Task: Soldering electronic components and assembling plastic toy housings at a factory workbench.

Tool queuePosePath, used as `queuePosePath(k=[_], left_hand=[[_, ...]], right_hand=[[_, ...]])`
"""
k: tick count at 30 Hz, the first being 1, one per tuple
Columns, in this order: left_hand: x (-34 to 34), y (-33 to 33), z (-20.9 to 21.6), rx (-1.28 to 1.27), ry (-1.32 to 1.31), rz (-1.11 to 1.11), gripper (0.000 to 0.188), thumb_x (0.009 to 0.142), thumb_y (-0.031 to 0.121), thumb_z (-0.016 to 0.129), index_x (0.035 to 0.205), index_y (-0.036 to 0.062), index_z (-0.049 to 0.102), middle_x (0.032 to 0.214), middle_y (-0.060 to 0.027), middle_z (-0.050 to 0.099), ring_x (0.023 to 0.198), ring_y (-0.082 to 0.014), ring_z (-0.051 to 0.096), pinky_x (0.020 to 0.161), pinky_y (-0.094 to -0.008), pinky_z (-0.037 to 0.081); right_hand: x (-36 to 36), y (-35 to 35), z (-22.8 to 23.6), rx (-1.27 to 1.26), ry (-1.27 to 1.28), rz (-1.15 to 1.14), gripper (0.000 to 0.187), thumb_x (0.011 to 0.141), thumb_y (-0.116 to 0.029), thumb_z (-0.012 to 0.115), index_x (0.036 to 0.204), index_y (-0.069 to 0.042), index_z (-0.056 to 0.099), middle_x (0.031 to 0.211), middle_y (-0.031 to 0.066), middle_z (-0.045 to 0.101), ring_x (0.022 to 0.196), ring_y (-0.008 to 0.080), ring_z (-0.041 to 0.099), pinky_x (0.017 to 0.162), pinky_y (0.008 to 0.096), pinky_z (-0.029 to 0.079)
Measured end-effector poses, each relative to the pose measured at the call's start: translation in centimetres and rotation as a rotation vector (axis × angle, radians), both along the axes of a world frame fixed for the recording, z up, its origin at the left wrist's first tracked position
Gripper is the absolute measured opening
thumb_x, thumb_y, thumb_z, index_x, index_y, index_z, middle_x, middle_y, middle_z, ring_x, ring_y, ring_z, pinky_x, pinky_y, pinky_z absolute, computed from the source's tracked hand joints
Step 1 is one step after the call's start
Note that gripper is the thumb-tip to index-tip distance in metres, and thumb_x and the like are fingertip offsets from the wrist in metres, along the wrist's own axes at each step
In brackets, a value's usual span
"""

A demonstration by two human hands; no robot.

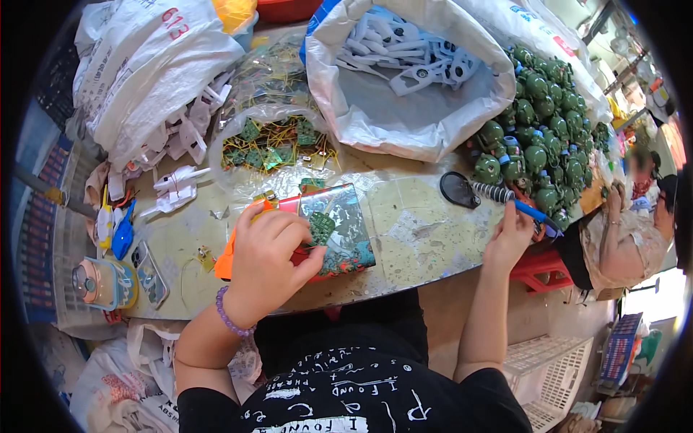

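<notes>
My left hand (271, 249), with a purple bead bracelet at its wrist, pinches the edge of a small green circuit board (319, 228). That board is over the top of a scuffed metal box (351, 224) with red edges. Something orange (227, 254) shows beside the box, partly behind my left hand. To the right, my right hand (510, 234) has its fingers closed around the blue handle of a soldering iron (533, 210). The iron's front end lies at the coiled spring holder (494, 191), next to a round black dish (459, 189).
A clear bag of wired circuit boards (278, 148) lies beyond the box. Behind stands a white sack (411, 141) of white plastic parts. Green round parts (545, 130) are heaped right. A phone (149, 274), a lidded cup (105, 283) and blue cutters (123, 231) sit left. Another person (624, 242) sits far right.
</notes>
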State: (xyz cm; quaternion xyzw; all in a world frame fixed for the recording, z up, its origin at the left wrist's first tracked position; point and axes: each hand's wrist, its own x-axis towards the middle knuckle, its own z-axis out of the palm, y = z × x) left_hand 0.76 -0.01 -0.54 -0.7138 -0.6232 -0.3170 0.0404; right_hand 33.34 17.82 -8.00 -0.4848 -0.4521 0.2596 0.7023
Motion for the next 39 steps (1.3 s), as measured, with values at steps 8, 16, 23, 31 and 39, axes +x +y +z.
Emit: queuePosePath(k=[8, 16, 23, 31, 39], left_hand=[[0.2, 1.3, 0.9, -0.039, 0.168, 0.026, 0.031, 0.072, 0.026, 0.074, 0.092, 0.0063, 0.063, 0.081, -0.0074, 0.06, 0.081, -0.0246, 0.059, 0.091, -0.0447, 0.04], [1.8, 1.4, 1.4, -0.162, 0.228, 0.058, 0.025, 0.073, 0.025, 0.069, 0.086, 0.0059, 0.06, 0.079, -0.0094, 0.058, 0.078, -0.0253, 0.058, 0.073, -0.04, 0.042], [0.8, 1.2, 1.1, -0.191, 0.142, 0.034, 0.034, 0.072, 0.028, 0.072, 0.095, 0.0053, 0.063, 0.082, -0.0099, 0.059, 0.077, -0.0274, 0.059, 0.068, -0.0396, 0.045], [-0.5, 1.7, 1.0, -0.266, -0.017, 0.036, 0.038, 0.066, 0.028, 0.076, 0.094, 0.0048, 0.065, 0.088, -0.013, 0.066, 0.081, -0.0305, 0.063, 0.073, -0.041, 0.049], [-0.9, -0.5, 3.0, -0.323, -0.3, 0.096, 0.033, 0.071, 0.018, 0.07, 0.099, 0.002, 0.064, 0.086, -0.0133, 0.067, 0.081, -0.0248, 0.066, 0.078, -0.0335, 0.051]], right_hand=[[-11.5, -0.6, 3.9, 0.026, -0.562, 0.628, 0.009, 0.088, -0.009, 0.064, 0.091, -0.001, 0.06, 0.08, 0.0054, 0.062, 0.067, 0.014, 0.059, 0.062, 0.0268, 0.046], [-19.0, 19.5, 0.7, -0.148, -1.635, 0.364, 0.042, 0.087, -0.004, 0.046, 0.129, -0.007, 0.049, 0.113, 0.0174, 0.063, 0.105, 0.0344, 0.062, 0.085, 0.0461, 0.05], [-21.2, 20.0, 0.0, -0.133, -1.684, 0.396, 0.041, 0.086, -0.008, 0.049, 0.126, -0.012, 0.049, 0.119, 0.0143, 0.059, 0.106, 0.0337, 0.061, 0.084, 0.0457, 0.052], [-20.9, 17.5, 1.5, 0.041, -1.555, 0.514, 0.039, 0.075, -0.008, 0.059, 0.114, -0.009, 0.062, 0.111, 0.0155, 0.062, 0.103, 0.0344, 0.06, 0.084, 0.0451, 0.05], [-20.7, 17.3, -0.8, -0.107, -1.599, 0.515, 0.049, 0.076, -0.004, 0.057, 0.124, -0.01, 0.057, 0.123, 0.0181, 0.059, 0.114, 0.0352, 0.056, 0.094, 0.0445, 0.047]])
